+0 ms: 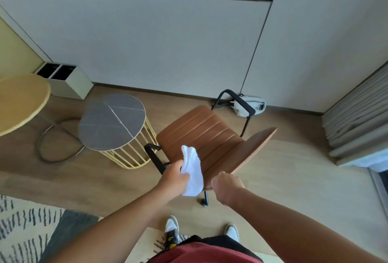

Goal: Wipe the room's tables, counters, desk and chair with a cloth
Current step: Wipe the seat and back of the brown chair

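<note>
You are gripping the white cloth (192, 171) in your left hand (175, 175) over the brown chair's (206, 138) near seat edge, while your right hand (226, 185) is apparently clasping that edge.

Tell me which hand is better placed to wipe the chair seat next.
Left. The left hand already grips the white cloth over the brown chair seat, while the right hand sits at the seat's near edge with no cloth.
</note>
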